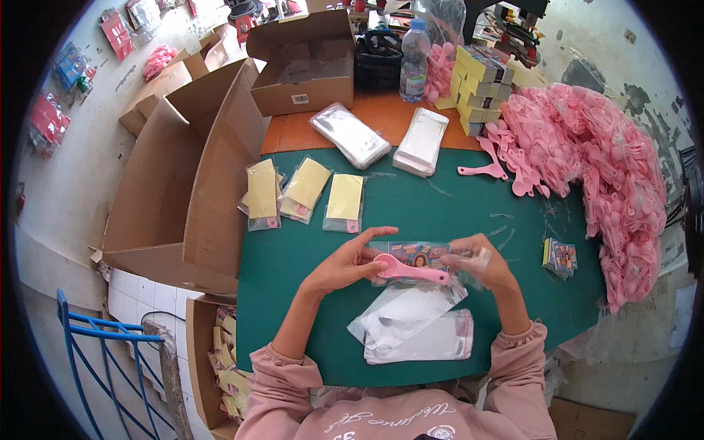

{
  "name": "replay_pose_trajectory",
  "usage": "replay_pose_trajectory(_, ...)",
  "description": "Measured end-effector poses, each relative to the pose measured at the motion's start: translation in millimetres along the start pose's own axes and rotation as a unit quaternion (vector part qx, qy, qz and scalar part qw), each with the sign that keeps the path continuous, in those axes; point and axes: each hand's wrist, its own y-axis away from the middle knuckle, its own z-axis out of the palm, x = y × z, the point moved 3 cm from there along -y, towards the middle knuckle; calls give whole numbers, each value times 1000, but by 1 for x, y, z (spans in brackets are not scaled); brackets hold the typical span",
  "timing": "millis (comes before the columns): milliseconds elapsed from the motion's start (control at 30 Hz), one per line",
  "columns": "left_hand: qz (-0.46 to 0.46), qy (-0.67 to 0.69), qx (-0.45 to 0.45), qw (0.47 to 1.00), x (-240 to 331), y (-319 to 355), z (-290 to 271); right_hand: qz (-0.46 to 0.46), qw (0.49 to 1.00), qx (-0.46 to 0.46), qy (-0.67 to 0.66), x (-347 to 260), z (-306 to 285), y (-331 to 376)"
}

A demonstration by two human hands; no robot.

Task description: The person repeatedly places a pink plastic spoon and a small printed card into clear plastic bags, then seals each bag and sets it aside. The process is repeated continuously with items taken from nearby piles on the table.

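My left hand [343, 265] is closed on a pink measuring spoon [411, 271], its thumb over the bowl. Behind the spoon lies a colourful printed card [424, 254], and the left fingers reach behind it. At the card's other end my right hand [485, 262] pinches a clear plastic bag [469, 268]; I cannot tell how much of the card is inside the bag. Just below my hands, loose clear bags [407, 312] lie over a neater stack of clear bags [433, 345] on the green table [293, 323].
Packed yellow-backed pouches [343, 198] lie at the left. Two bag stacks [352, 136] sit farther back. A pink spoon heap [620, 198] covers the right edge, near small printed cards [561, 258], a yellow card pile [480, 84] and a bottle [414, 62]. Cardboard boxes [183, 169] stand left.
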Motion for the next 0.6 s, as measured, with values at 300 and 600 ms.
replay_pose_trajectory(300,37,-48,187,981,-12,-10,16,-217,912,254,239,-22,13,-16)
replay_pose_trajectory(600,-106,132,80,982,-19,4,35,-175,933,16,314,-14,37,-4)
